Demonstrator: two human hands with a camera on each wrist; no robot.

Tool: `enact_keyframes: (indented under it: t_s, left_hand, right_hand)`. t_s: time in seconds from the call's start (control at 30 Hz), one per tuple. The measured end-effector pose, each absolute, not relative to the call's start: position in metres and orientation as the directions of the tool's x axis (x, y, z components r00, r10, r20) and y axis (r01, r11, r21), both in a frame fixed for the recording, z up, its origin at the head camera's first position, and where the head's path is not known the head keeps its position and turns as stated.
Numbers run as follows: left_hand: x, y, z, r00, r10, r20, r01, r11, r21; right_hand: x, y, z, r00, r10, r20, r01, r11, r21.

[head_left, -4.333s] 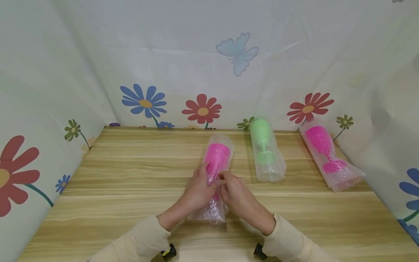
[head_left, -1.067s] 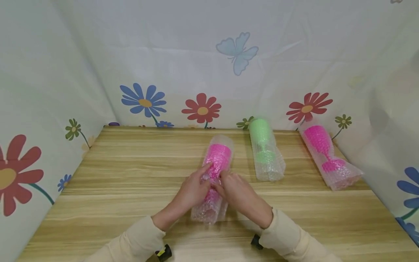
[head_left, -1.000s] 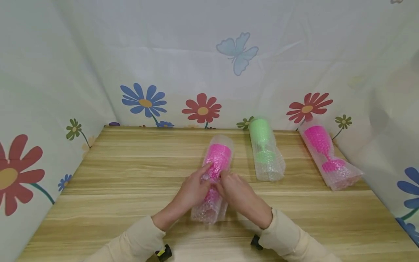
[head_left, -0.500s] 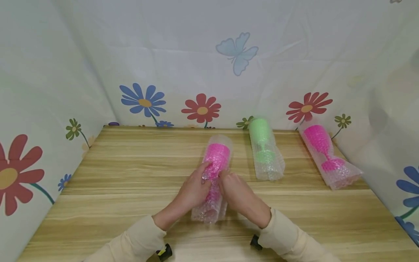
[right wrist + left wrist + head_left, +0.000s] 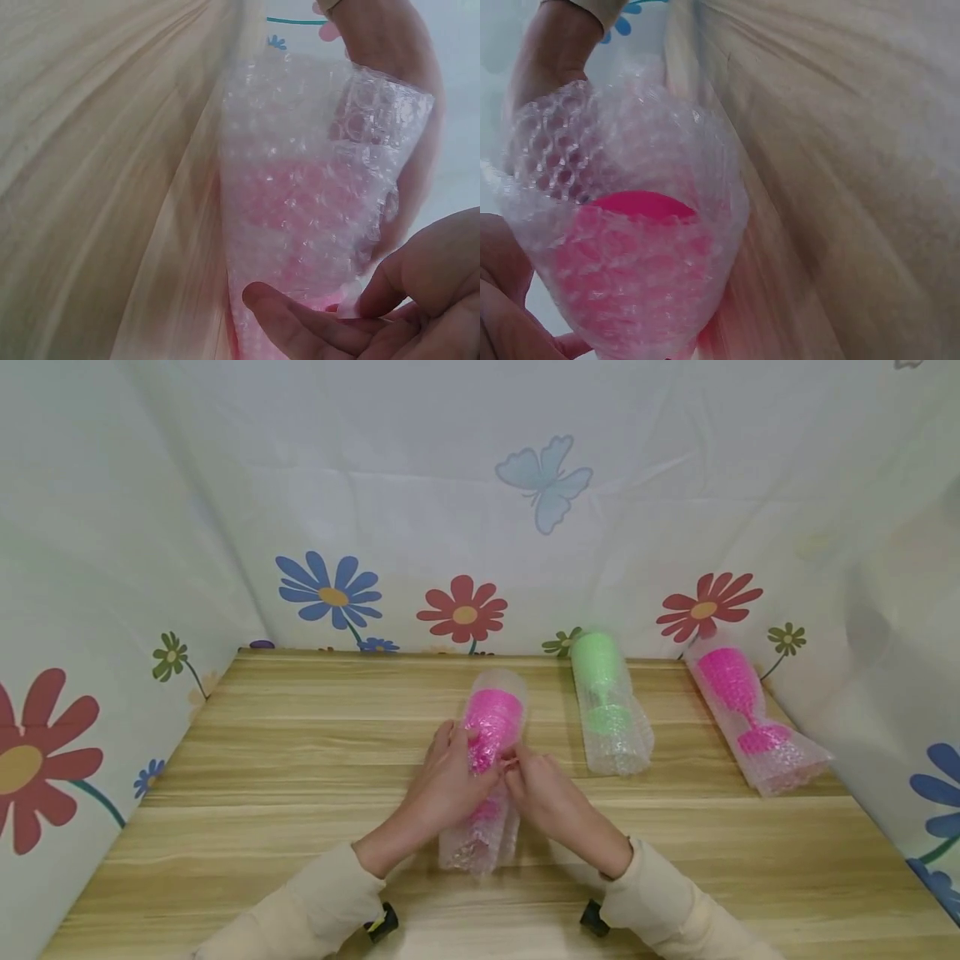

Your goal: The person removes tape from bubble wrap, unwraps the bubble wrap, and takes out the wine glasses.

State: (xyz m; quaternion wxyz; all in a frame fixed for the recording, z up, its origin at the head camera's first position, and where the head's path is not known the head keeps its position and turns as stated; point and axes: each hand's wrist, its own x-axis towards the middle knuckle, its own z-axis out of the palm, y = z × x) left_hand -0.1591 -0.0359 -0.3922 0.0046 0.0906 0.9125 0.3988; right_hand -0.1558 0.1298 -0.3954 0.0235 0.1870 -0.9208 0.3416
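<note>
Left hand [image 5: 448, 783] grips, right hand [image 5: 546, 792] pinches clear bubble wrap [image 5: 474, 855] round the pink stemmed goblet [image 5: 495, 713], likely light, slippery; hold its bowl.

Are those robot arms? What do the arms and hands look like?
No, they're a person's. The left hand and right hand are bare, without gloves. Both arms wear plain cream sleeves reaching about to the wrists. A small black piece shows beneath each cuff; the left one has a yellowish mark. No cables show.
</note>
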Motion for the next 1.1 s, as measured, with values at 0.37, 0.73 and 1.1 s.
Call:
enact_keyframes:
  t_s: [0.37, 0.73, 1.1]
  left_hand:
    - [-0.170, -0.033, -0.392, -0.990, 0.140, 0.032, 0.128, 0.756, 0.642]
    - [-0.173, -0.036, -0.392, -0.994, 0.112, -0.008, 0.081, 0.767, 0.636]
    - [-0.174, -0.040, -0.393, -0.990, 0.137, 0.024, 0.122, 0.773, 0.622]
  right_hand:
    - [-0.149, 0.141, -0.394, -0.980, -0.190, 0.061, -0.147, 0.483, -0.863]
    - [-0.141, 0.172, -0.396, -0.990, -0.143, 0.010, -0.051, 0.286, -0.957]
    - [-0.136, 0.196, -0.395, -0.987, -0.141, -0.079, 0.031, 0.315, -0.949]
